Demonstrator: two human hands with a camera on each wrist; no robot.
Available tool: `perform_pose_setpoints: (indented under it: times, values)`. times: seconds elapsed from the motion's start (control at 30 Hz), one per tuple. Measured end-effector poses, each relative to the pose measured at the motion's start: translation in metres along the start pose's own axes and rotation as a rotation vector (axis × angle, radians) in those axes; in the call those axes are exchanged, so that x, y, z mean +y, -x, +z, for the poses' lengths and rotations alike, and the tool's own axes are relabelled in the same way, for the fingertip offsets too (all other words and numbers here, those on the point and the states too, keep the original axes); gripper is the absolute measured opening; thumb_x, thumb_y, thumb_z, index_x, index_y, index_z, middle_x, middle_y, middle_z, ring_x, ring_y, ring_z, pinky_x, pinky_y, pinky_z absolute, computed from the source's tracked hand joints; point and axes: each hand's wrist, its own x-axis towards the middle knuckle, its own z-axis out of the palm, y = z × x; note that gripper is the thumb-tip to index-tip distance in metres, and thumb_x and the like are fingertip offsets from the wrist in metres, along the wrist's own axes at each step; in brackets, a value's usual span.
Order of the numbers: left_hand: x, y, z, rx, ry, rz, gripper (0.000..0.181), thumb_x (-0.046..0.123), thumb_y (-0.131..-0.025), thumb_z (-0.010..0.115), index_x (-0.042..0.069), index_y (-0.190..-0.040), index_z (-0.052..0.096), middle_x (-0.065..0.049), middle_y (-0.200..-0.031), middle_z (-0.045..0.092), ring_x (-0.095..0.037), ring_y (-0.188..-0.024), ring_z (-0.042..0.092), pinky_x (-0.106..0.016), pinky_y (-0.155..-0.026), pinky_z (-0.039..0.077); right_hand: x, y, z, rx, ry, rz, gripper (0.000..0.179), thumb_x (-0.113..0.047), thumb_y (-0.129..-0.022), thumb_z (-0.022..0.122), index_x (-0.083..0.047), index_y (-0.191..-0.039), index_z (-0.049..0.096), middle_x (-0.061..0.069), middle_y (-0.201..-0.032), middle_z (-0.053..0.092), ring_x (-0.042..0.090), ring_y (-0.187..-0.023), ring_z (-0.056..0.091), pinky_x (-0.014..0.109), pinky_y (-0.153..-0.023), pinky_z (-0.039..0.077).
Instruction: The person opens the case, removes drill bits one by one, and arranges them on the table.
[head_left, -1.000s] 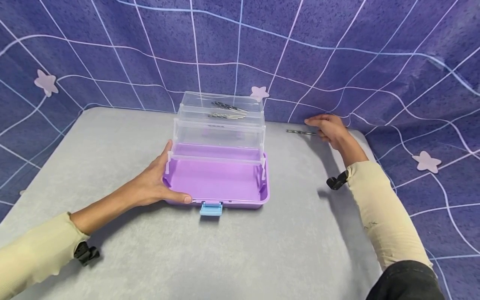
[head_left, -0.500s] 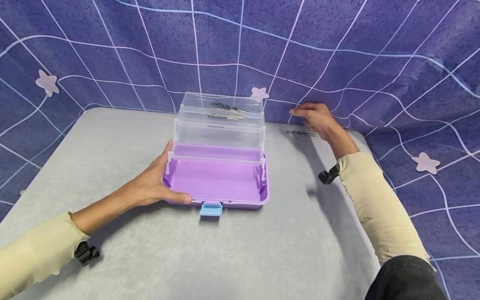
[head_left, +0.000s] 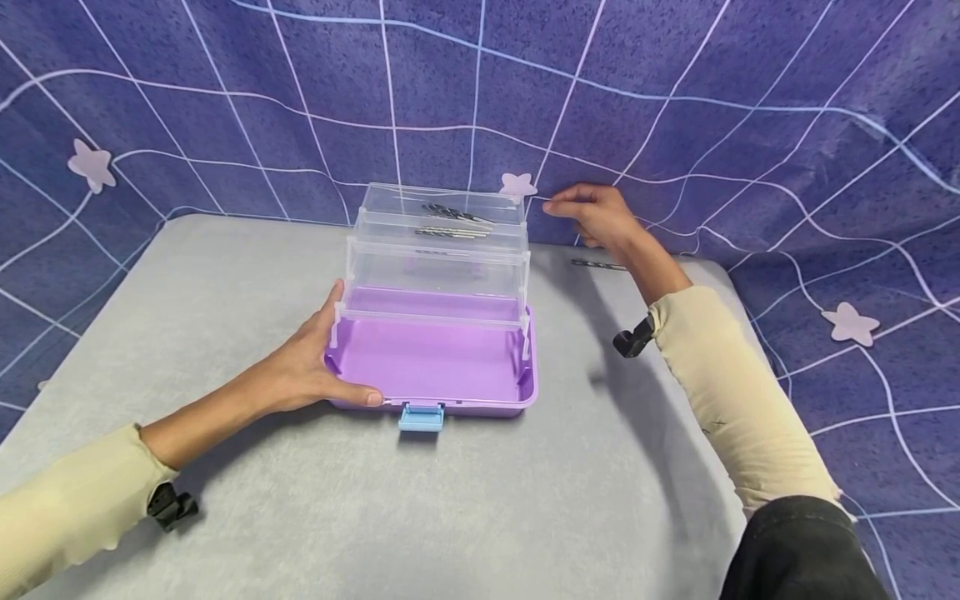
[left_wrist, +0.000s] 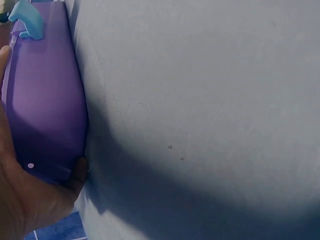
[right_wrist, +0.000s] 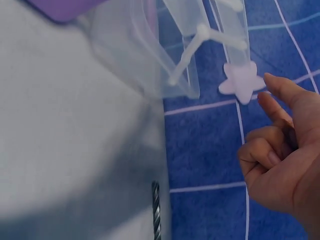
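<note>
My left hand [head_left: 303, 367] grips the left end of a purple toolbox [head_left: 427, 410], its thumb along the front rim. The box stands open, with clear tiered trays [head_left: 435, 271] raised over its base. Dark drill bits [head_left: 456, 214] lie in the top tray, and lighter drill bits [head_left: 452, 232] lie just below them. My right hand [head_left: 596, 218] is raised right of the top tray, thumb and index finger extended towards it, other fingers curled. I cannot tell whether something thin sits between its fingertips. Below it, a single drill bit [right_wrist: 156, 212] lies on the table.
The light blue latch [head_left: 422, 417] hangs down at the toolbox front. The grey table [head_left: 450, 508] ends at a purple-blue grid-patterned cloth [head_left: 300, 83] with star shapes, which rises behind it and at both sides.
My right hand has risen from beside the loose drill bit and moved left towards the top tray. The left hand, the toolbox and the loose drill bit have stayed in place.
</note>
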Motion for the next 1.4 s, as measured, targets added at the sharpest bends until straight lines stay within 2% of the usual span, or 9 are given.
perform_pose_setpoints:
  times: [0.33, 0.63, 0.77, 0.87, 0.93, 1.07, 1.17, 1.27, 1.4]
  values:
    - [0.000, 0.000, 0.000, 0.001, 0.004, 0.019, 0.177, 0.027, -0.068, 0.112, 0.028, -0.177, -0.027, -0.025, -0.186, 0.018, -0.044, -0.144, 0.060, -0.070, -0.131, 0.037, -0.021, -0.005, 0.029, -0.001, 0.041, -0.056, 0.018, -0.026, -0.097, 0.090, -0.020, -0.114, 0.085, -0.014, -0.052, 0.040, 0.004, -0.048, 0.029, 0.022, -0.048, 0.026]
    - [-0.001, 0.000, 0.000, 0.001, 0.003, 0.037, 0.177, 0.026, -0.068, 0.112, 0.028, -0.178, -0.026, -0.024, -0.186, 0.020, -0.043, -0.143, 0.061, -0.070, -0.130, 0.039, -0.022, -0.015, 0.048, 0.000, 0.103, -0.033, 0.019, -0.027, -0.095, 0.092, -0.021, -0.112, 0.088, -0.016, -0.055, 0.038, 0.004, -0.051, 0.026, 0.021, -0.046, 0.022]
    - [-0.002, -0.001, 0.000, 0.000, 0.021, 0.043, 0.176, 0.024, -0.068, 0.112, 0.030, -0.178, -0.025, -0.023, -0.184, 0.023, -0.042, -0.139, 0.064, -0.067, -0.126, 0.045, -0.021, -0.016, 0.054, 0.028, 0.137, -0.044, 0.020, -0.028, -0.090, 0.097, -0.021, -0.108, 0.090, -0.017, -0.063, 0.060, 0.003, -0.051, 0.027, 0.021, -0.046, 0.024]
    - [-0.002, -0.001, 0.000, 0.002, 0.022, 0.040, 0.176, 0.024, -0.068, 0.113, 0.030, -0.178, -0.025, -0.023, -0.184, 0.023, -0.042, -0.138, 0.065, -0.066, -0.126, 0.046, -0.022, -0.017, 0.059, 0.030, 0.154, -0.063, 0.022, -0.027, -0.086, 0.099, -0.020, -0.105, 0.091, -0.016, -0.080, 0.077, 0.002, -0.050, 0.028, 0.020, -0.046, 0.024]
    - [-0.002, -0.001, 0.001, 0.001, 0.015, 0.036, 0.177, 0.025, -0.068, 0.112, 0.030, -0.178, -0.026, -0.024, -0.185, 0.021, -0.043, -0.139, 0.064, -0.068, -0.127, 0.045, -0.023, -0.017, 0.061, 0.023, 0.181, -0.065, 0.023, -0.029, -0.085, 0.100, -0.020, -0.104, 0.091, -0.016, -0.089, 0.079, 0.003, -0.052, 0.030, 0.021, -0.047, 0.025]
    - [-0.002, 0.000, 0.001, 0.002, 0.001, 0.025, 0.176, 0.027, -0.069, 0.112, 0.028, -0.178, -0.026, -0.025, -0.187, 0.015, -0.044, -0.145, 0.059, -0.071, -0.130, 0.039, -0.026, -0.016, 0.064, 0.008, 0.239, -0.053, 0.026, -0.032, -0.085, 0.101, -0.020, -0.105, 0.091, -0.009, -0.115, 0.081, 0.006, -0.075, 0.053, 0.023, -0.065, 0.041]
    - [-0.002, 0.001, 0.001, 0.000, 0.000, 0.017, 0.176, 0.028, -0.069, 0.112, 0.028, -0.178, -0.026, -0.024, -0.188, 0.011, -0.045, -0.147, 0.058, -0.071, -0.132, 0.036, -0.029, -0.016, 0.065, -0.001, 0.279, -0.063, 0.026, -0.030, -0.086, 0.099, -0.016, -0.106, 0.090, 0.001, -0.130, 0.081, 0.012, -0.113, 0.067, 0.028, -0.097, 0.053]
    - [-0.002, 0.001, 0.001, -0.007, 0.002, 0.016, 0.175, 0.027, -0.070, 0.112, 0.028, -0.177, -0.027, -0.025, -0.188, 0.009, -0.046, -0.148, 0.058, -0.072, -0.131, 0.037, -0.030, -0.019, 0.065, -0.005, 0.336, -0.086, 0.026, -0.028, -0.089, 0.096, -0.012, -0.109, 0.090, 0.005, -0.139, 0.080, 0.017, -0.137, 0.066, 0.035, -0.122, 0.050]
    - [-0.002, 0.001, 0.001, -0.004, -0.008, 0.022, 0.175, 0.028, -0.069, 0.112, 0.027, -0.178, -0.026, -0.026, -0.188, 0.012, -0.047, -0.148, 0.058, -0.072, -0.131, 0.036, -0.029, -0.021, 0.065, -0.001, 0.418, -0.094, 0.026, -0.029, -0.094, 0.092, -0.012, -0.114, 0.091, 0.005, -0.141, 0.081, 0.021, -0.143, 0.067, 0.038, -0.127, 0.047]
